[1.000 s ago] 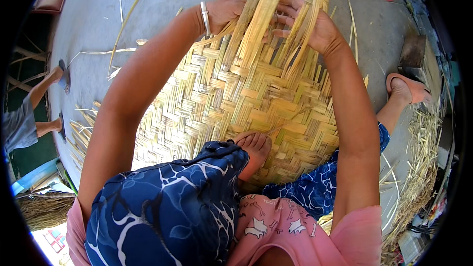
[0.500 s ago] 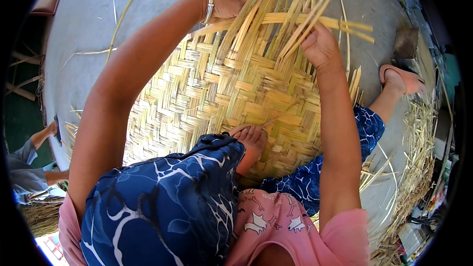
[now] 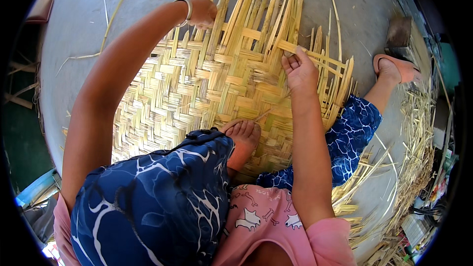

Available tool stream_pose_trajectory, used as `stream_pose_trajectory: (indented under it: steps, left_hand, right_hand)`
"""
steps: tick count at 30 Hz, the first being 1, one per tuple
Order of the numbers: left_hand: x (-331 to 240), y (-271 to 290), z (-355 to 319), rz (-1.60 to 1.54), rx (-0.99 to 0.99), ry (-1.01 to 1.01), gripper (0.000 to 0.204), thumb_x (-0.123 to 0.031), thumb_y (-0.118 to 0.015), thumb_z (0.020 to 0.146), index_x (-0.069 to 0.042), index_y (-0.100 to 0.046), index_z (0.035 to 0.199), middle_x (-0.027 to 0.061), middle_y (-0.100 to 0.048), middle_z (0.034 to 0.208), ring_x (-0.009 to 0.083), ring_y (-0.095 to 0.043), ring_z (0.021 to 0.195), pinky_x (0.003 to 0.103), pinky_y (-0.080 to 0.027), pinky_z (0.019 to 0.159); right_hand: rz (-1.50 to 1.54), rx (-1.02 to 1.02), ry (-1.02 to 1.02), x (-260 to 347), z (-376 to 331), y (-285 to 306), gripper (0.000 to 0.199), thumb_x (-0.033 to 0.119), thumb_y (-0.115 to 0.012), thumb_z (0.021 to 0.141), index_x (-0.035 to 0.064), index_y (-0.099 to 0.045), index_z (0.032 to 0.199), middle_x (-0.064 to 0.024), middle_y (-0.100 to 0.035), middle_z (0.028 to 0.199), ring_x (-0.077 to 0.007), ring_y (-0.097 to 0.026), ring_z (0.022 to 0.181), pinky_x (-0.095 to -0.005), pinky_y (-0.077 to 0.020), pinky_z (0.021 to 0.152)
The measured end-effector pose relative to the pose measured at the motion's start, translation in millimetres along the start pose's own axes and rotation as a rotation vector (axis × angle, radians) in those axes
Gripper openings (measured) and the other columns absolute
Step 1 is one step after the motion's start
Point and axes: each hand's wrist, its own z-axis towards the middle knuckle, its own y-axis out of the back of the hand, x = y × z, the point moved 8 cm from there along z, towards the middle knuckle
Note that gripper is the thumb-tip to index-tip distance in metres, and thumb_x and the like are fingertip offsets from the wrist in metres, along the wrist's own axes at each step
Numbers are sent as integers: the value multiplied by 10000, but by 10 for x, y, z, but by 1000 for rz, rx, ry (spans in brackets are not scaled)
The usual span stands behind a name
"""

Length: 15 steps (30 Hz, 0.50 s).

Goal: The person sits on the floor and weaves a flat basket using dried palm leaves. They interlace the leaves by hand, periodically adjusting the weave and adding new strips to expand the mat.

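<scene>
My left hand (image 3: 201,15) is at the far left edge of the woven mat (image 3: 175,86), its fingers curled in by the tall strips; its back faces me, so I can't tell what they hold. It's good if that hand stops the left end from slipping. The mat lies on the grey floor (image 3: 362,17) in front of me, and my bare foot (image 3: 245,139) rests on its near part, which I think helps it not slide. In the far middle, the tall strips (image 3: 297,16) poke out away from me. One flat cross strip (image 3: 251,33) goes sideways between them, over some and under others. I should check each one, so none gets missed. Farther right, my right hand (image 3: 301,71) has its fingers close together, and they look to be pinching the cross strip. I'd pull it gently, straight to the right, and push it near, snug on the last row, without bending or snapping it. Past that hand, loose ends (image 3: 349,76) stick up on the right, and they could catch the strip.
</scene>
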Motion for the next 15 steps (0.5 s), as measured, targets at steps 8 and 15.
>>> stream_pose_trajectory:
  steps: [8, 15]
  left_hand:
    - [305, -169, -56, 79, -94, -37, 138, -148, -668, 742, -41, -676, 828, 87, -674, 763, 202, -632, 728, 331, -492, 697]
    - [220, -228, -292, 164, -163, -46, 121, -137, -636, 766, -46, -664, 841, 128, -661, 789, 276, -631, 738, 367, -484, 695]
  right_hand:
    - [-893, -178, 417, 56, -217, -34, 237, 205, -676, 813, -29, -642, 832, -93, -629, 653, -141, -595, 573, -307, -471, 539]
    - [-858, -83, 365, 40, -320, -78, 165, 166, -656, 819, 22, -658, 900, -60, -626, 620, -132, -587, 551, -288, -452, 511]
